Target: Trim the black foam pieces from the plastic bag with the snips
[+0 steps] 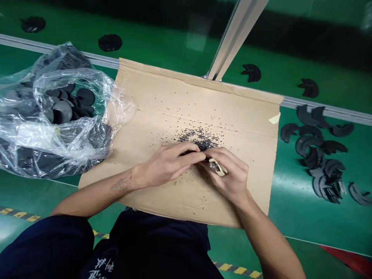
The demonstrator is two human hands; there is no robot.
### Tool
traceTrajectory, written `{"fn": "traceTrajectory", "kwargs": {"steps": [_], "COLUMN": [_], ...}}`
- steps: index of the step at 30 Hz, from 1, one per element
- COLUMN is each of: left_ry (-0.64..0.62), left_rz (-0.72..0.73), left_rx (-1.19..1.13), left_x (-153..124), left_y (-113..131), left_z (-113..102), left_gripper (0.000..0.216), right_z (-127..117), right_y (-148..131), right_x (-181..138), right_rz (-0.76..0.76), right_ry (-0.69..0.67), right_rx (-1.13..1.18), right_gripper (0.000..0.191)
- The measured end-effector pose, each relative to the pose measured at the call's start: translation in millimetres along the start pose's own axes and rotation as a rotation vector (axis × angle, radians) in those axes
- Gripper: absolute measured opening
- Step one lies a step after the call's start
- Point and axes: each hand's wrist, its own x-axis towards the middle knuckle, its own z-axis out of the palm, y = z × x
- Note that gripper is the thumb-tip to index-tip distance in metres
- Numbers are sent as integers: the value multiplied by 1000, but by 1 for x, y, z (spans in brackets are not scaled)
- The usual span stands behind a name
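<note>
Over a sheet of cardboard [151, 135], my two hands meet at the fingertips. My left hand [171, 162] is closed, pinching a dark piece that is mostly hidden by its fingers. The fingers of my right hand [229, 172] curl round a small tool with a cream-coloured wrap [222, 169] and a shiny end; its working tip is hidden. Directly beyond the fingertips lies a pile of tiny black bits [203, 144], with more scattered around it on the cardboard.
At left, a clear plastic bag [23, 131] holds several black round discs [85, 96]. Curved black pieces [309, 145] lie heaped on the green surface [299, 221] at right. Beyond the metal edge are a post [232, 38] and separate black parts [110, 42].
</note>
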Motion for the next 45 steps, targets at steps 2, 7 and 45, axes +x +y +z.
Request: {"fn": "traceTrajectory", "kwargs": {"steps": [2, 7, 45], "left_ry": [41, 141, 143], "left_rz": [-39, -120, -115], "left_rx": [-112, -383, -344], "left_x": [-1, 1, -2], "left_y": [1, 1, 1], "left_z": [2, 2, -4], "left_gripper": [32, 29, 28], "right_z": [0, 5, 2], "right_y": [2, 7, 1], "right_x": [-3, -7, -6], "right_rz": [-73, -156, -91], "right_ry": [-17, 55, 87], "right_rx": [3, 148, 106], "right_gripper": [24, 21, 19]}}
